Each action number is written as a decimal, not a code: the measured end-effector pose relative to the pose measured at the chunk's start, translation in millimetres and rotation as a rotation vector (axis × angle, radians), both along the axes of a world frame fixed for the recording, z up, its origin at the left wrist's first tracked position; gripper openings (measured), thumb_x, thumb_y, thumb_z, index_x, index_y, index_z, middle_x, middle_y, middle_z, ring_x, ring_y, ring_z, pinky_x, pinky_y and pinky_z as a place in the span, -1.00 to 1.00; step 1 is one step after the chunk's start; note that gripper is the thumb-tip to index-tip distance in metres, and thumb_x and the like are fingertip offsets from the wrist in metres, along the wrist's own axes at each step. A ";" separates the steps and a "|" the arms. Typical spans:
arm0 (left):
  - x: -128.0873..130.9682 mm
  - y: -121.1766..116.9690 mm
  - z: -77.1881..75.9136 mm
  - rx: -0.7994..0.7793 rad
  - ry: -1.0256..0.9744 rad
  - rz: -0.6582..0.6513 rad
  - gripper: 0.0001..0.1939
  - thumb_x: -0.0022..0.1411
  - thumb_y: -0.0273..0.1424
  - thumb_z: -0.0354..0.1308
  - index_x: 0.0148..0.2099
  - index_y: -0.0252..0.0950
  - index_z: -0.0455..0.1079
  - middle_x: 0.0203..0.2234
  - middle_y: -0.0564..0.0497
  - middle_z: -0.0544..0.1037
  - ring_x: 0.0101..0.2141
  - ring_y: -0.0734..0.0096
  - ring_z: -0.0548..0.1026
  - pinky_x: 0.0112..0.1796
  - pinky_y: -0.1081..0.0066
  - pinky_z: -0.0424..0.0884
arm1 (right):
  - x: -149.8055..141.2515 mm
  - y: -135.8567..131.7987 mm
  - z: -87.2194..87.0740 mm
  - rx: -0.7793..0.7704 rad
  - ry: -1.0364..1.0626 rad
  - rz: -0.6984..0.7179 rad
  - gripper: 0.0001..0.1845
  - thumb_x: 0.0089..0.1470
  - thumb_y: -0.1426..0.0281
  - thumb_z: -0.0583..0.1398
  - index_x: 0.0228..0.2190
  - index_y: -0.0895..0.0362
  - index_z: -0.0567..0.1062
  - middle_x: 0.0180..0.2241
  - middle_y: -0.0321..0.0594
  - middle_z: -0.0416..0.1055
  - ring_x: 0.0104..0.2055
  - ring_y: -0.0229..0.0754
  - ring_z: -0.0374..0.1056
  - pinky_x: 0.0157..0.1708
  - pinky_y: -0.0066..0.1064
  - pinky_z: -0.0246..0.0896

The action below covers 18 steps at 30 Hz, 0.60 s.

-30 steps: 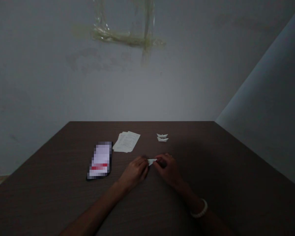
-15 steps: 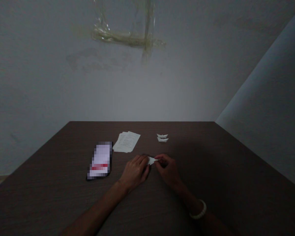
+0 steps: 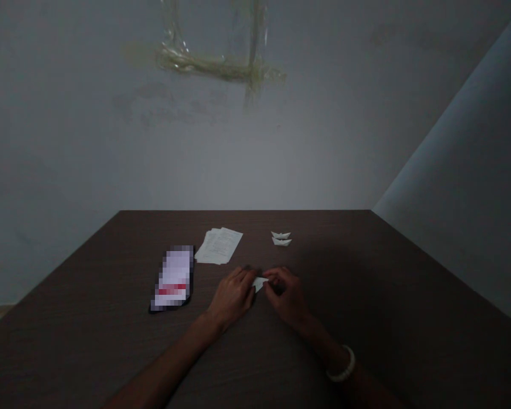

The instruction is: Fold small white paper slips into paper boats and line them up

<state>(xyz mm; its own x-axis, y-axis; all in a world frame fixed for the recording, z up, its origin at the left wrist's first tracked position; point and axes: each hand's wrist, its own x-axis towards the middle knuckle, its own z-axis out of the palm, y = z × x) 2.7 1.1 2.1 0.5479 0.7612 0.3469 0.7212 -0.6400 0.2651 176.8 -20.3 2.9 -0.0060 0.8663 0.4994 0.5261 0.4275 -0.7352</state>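
Observation:
A small folded piece of white paper [image 3: 259, 283] lies between my hands, low over the table. My left hand [image 3: 233, 294] is closed on its left side, the fingers covering part of it. With thumb and forefinger, my right hand [image 3: 286, 292] pinches the paper's right edge; a pale bracelet circles that wrist. Beyond the hands, two small white paper boats [image 3: 281, 238] stand close together, one behind the other. The folds under my fingers are hidden.
A fanned stack of printed paper sheets [image 3: 218, 246] lies left of the boats. Nearer and further left is a phone [image 3: 173, 278] with a blurred screen. The dark wooden table [image 3: 349, 250] reaches back to a grey wall [image 3: 255, 165] with clear tape on it.
My right hand has shifted slightly left, towards my left hand. The folded paper between them has turned a little and shows a different outline. Boats, sheets and phone stay in place.

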 end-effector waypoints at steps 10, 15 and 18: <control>0.5 0.2 -3.7 0.015 -0.081 -0.009 -0.75 0.37 -0.41 -0.09 -0.03 -0.29 0.37 -0.30 -0.07 0.52 -0.24 0.26 0.45 -0.20 0.32 0.40 | -0.8 0.4 -0.5 0.016 -0.008 -0.018 -0.86 -0.02 0.44 0.25 -0.32 0.11 0.51 -0.45 -0.27 0.48 -0.42 -0.22 0.38 -0.36 -0.41 0.30; 1.0 -3.1 6.4 -0.063 -0.134 -0.045 -0.70 0.38 -0.35 -0.11 -0.02 -0.30 0.39 -0.34 -0.07 0.51 -0.31 0.29 0.46 -0.26 0.35 0.39 | 1.5 2.0 -1.6 0.052 -0.048 -0.054 -0.88 0.00 0.46 0.21 -0.34 0.10 0.53 -0.45 -0.24 0.49 -0.42 -0.20 0.37 -0.38 -0.39 0.29; 0.3 -3.0 10.1 -0.126 -0.175 -0.090 -0.70 0.37 -0.32 -0.08 -0.01 -0.28 0.40 -0.34 -0.06 0.51 -0.31 0.31 0.47 -0.27 0.38 0.38 | 3.8 3.1 -2.2 0.108 -0.093 -0.063 -0.88 0.01 0.48 0.20 -0.36 0.09 0.53 -0.43 -0.24 0.51 -0.39 -0.18 0.37 -0.31 -0.34 0.28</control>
<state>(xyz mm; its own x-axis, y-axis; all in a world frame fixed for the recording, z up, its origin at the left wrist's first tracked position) 3.0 -1.9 12.2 0.5552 0.7555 0.3477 0.5991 -0.6533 0.4629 180.6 -17.1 0.7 -0.0037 0.8079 0.5893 0.6181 0.4651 -0.6338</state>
